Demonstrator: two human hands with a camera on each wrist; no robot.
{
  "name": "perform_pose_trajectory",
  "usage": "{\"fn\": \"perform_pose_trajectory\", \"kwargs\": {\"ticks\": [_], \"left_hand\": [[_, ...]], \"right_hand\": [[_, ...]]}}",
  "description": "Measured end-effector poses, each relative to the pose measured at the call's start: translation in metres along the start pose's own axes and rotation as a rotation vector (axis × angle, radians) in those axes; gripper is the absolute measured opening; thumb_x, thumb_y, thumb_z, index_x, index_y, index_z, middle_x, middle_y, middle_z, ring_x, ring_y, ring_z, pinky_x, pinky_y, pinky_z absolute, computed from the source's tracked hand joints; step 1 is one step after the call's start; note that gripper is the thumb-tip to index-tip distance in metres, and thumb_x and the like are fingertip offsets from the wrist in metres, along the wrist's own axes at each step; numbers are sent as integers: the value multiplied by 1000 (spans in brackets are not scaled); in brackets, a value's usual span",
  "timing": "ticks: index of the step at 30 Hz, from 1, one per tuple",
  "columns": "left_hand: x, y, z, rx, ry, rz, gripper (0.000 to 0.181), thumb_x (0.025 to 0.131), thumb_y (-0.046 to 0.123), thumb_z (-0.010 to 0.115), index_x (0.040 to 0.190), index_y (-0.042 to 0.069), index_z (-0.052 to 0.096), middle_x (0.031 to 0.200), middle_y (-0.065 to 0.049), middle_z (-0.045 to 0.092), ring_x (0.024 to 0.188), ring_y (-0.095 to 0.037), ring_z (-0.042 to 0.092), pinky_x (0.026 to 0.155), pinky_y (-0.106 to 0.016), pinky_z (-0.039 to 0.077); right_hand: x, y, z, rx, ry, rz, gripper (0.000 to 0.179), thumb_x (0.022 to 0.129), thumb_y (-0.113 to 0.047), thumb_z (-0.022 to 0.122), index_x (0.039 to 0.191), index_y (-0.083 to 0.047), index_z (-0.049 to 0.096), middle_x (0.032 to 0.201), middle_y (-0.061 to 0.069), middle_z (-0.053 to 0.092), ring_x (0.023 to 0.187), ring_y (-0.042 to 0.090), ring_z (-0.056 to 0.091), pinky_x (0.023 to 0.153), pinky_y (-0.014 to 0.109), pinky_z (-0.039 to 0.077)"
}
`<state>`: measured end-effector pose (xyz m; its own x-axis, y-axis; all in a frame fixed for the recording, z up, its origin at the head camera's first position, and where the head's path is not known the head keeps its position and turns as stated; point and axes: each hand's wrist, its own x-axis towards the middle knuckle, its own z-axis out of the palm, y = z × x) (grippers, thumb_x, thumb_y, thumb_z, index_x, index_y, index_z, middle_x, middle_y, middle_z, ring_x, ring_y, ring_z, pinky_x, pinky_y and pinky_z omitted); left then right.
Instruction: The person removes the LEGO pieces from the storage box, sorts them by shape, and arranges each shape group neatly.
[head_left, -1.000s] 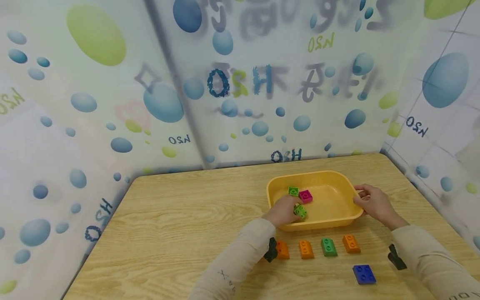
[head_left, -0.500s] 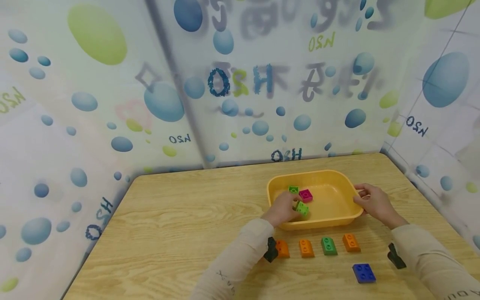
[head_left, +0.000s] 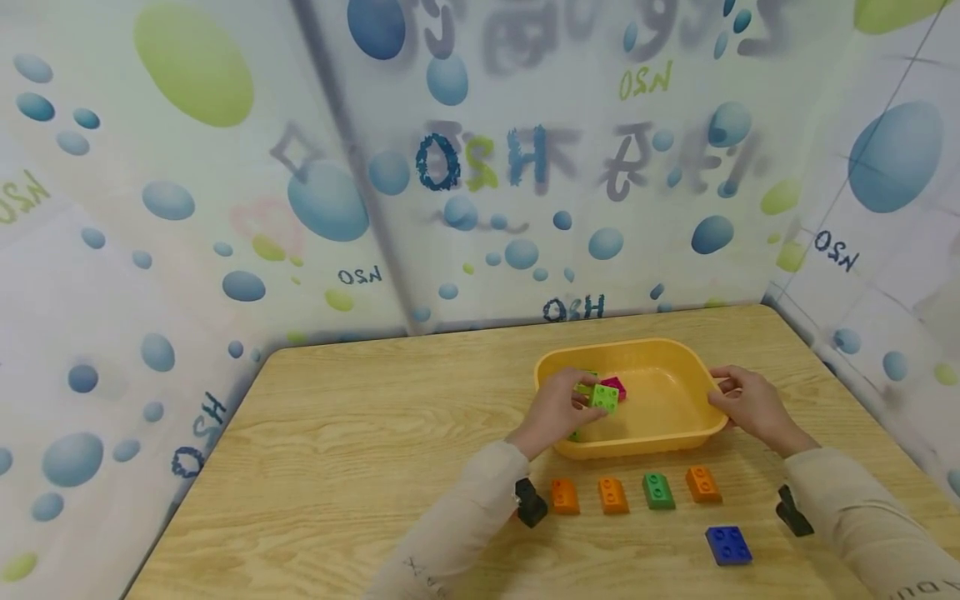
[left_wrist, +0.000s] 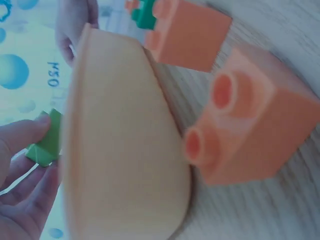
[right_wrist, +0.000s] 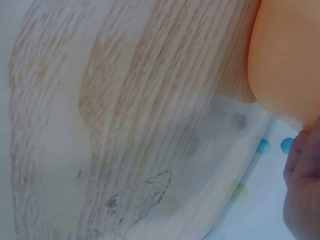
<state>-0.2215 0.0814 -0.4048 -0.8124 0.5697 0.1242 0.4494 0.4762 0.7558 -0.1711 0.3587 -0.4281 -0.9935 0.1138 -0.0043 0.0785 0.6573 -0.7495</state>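
Observation:
My left hand point(head_left: 553, 408) pinches a light green toy brick point(head_left: 604, 398) between thumb and fingers, raised over the left part of a yellow plastic bin point(head_left: 660, 400). In the left wrist view the same green brick point(left_wrist: 46, 142) shows beyond the bin's wall point(left_wrist: 120, 135). A magenta brick point(head_left: 617, 387) lies in the bin, partly hidden behind the held one. More green brick point(head_left: 587, 381) shows behind the left fingers. My right hand point(head_left: 753, 406) grips the bin's right rim, thumb on the inside edge; in the right wrist view only part of that hand point(right_wrist: 302, 185) appears.
In front of the bin stands a row of bricks: an orange brick point(head_left: 565, 496), a second orange brick point(head_left: 612, 496), a green brick point(head_left: 658, 492) and another orange brick point(head_left: 703, 484). A blue brick point(head_left: 728, 546) lies nearer. Patterned curtains point(head_left: 480, 233) border the wooden table point(head_left: 360, 442).
The left hand has lifted the light green brick up from the bin's floor, moving slightly away from the near rim. The right hand stays on the rim.

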Motion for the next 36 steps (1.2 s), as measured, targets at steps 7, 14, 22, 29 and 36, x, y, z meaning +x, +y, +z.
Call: {"fn": "perform_pose_trajectory", "kwargs": {"ticks": [7, 14, 22, 29, 36], "left_hand": [[-14, 15, -11, -39, -38, 61, 37, 74, 25, 71, 106, 8, 60, 100, -1, 57, 74, -3, 55, 65, -14, 45], [-31, 34, -15, 8, -129, 151, 37, 75, 28, 70, 105, 9, 60, 98, 4, 57, 77, -4, 56, 69, -14, 46], [-49, 48, -5, 12, -229, 185, 35, 75, 27, 70, 103, 11, 57, 95, 8, 53, 77, 0, 54, 68, -10, 44], [-60, 50, 11, 44, -269, 198, 35, 76, 29, 68, 104, 12, 56, 94, 6, 47, 78, 3, 52, 68, -8, 42], [-64, 47, 25, -30, -335, 185, 34, 76, 25, 69, 104, 11, 57, 92, 8, 51, 75, 4, 53, 65, -8, 43]], "right_hand": [[-1, 0, 0, 0, 1, -8, 43, 83, -5, 52, 120, 14, 39, 92, 23, 51, 69, 22, 56, 50, 27, 50], [-3, -1, -2, 11, -7, -25, 43, 85, -6, 54, 119, 16, 38, 90, 23, 51, 69, 23, 56, 49, 29, 50], [-2, 1, -2, -6, -2, -23, 43, 83, -6, 52, 119, 15, 40, 90, 23, 51, 68, 23, 56, 49, 27, 49], [-3, 2, -1, 2, 0, -16, 43, 84, -6, 52, 119, 14, 39, 91, 23, 51, 71, 25, 57, 50, 28, 50], [-1, 0, 0, -2, 11, -21, 43, 84, -6, 52, 119, 14, 39, 91, 24, 51, 69, 23, 56, 49, 27, 50]]}}
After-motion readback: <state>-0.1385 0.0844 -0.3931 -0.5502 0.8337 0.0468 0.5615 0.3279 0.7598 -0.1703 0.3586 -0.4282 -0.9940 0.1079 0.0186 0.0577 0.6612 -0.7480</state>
